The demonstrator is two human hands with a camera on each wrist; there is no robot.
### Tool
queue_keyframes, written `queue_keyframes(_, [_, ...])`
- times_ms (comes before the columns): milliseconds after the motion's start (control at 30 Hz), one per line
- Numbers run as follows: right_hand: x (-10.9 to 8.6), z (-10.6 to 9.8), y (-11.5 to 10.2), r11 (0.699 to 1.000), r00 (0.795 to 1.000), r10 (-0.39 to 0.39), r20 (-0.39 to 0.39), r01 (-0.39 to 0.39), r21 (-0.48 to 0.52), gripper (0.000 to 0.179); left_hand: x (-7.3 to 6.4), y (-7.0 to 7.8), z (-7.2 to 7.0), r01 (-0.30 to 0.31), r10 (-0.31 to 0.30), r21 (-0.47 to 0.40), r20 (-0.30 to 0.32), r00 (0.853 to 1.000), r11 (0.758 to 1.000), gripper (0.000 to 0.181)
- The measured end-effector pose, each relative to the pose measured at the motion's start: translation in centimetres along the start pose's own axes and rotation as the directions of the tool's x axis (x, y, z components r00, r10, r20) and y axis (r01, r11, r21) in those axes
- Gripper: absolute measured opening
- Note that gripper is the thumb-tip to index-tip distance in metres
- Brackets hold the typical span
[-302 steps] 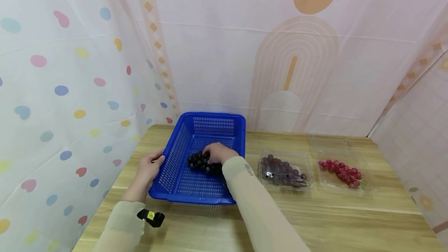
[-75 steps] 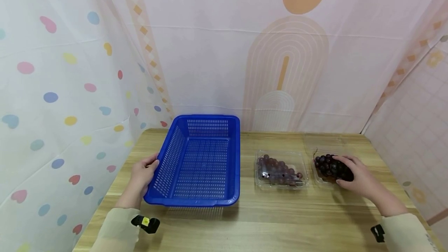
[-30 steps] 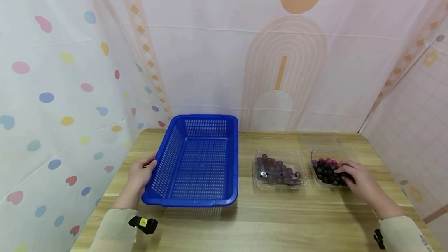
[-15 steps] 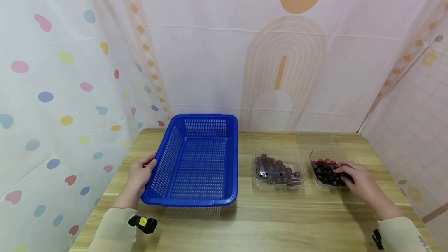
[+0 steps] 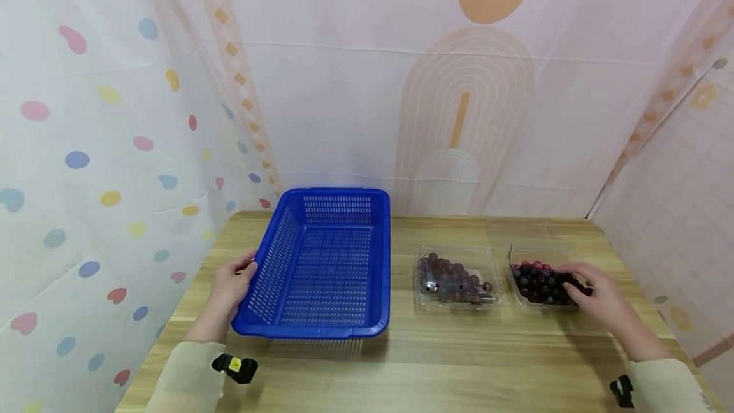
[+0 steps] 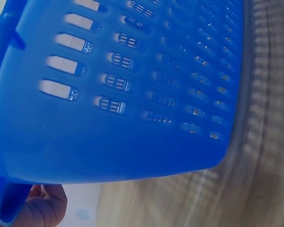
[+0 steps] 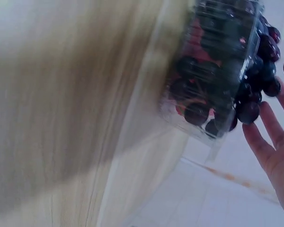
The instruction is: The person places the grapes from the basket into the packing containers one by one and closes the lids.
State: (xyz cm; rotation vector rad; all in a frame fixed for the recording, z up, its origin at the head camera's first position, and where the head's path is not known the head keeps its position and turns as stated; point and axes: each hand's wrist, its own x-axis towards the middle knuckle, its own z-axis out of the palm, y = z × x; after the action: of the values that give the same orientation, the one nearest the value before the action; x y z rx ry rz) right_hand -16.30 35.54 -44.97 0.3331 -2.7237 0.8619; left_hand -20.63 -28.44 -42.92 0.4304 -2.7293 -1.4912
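Observation:
My left hand (image 5: 231, 283) holds the left rim of an empty blue plastic basket (image 5: 381, 273); in the left wrist view its curled fingers (image 6: 45, 208) show below the basket wall (image 6: 109, 156). My right hand (image 5: 596, 295) is over the right end of a bunch of black grapes (image 5: 539, 287) that lies in an open clear plastic clamshell (image 5: 522, 301). In the right wrist view its fingers (image 7: 270, 127) are spread and fairly straight, with a fingertip at the outermost grapes. Red grapes (image 5: 530, 265) peek out behind the black bunch.
Between basket and open clamshell stands a closed clear clamshell (image 5: 421, 301) with dull purple-red grapes (image 5: 453, 271). All stand on a wooden table (image 5: 447, 362). A patterned curtain (image 5: 338, 81) hangs along the table's back and left sides.
The black grapes have gone from the basket into the right clamshell, over the red ones. Within the last half second my right hand has shifted slightly right and its fingers have spread. My left hand stays put.

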Motion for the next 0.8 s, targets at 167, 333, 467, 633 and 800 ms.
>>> queue_keyframes(167, [-0.2, -1.5, 0.5, 0.993, 0.993, 0.111, -0.030, -0.110, 0.033, 0.027, 0.1, 0.3, -0.3, -0.079, 0.077, 0.135, 0.021, 0.997, 0.988, 0.044])
queue_keyframes(333, [-0.7, -2.5, 1.5, 0.984, 0.986, 0.164, 0.011, -0.163, -0.068, 0.028, -0.2, 1.6, -0.6, -0.161, 0.153, 0.276, 0.049, 0.987, 0.948, 0.048])
queue_keyframes(467, [-0.9, -2.7, 1.9, 0.973, 0.973, 0.208, 0.105, -0.195, -0.122, 0.025, -0.9, 3.4, -0.1, -0.228, 0.256, 0.356, -0.033, 0.966, 0.906, 0.049])
queue_keyframes(633, [-1.0, -2.5, 2.2, 0.964, 0.958, 0.239, 0.158, -0.215, -0.159, 0.018, -1.8, 5.8, 1.6, -0.274, 0.322, 0.317, -0.110, 0.940, 0.908, 0.048])
queue_keyframes(800, [-1.0, -2.2, 2.3, 0.967, 0.966, 0.212, 0.149, -0.185, -0.177, 0.007, -2.5, 7.9, 4.0, -0.362, 0.395, 0.254, -0.094, 0.914, 0.897, 0.047])
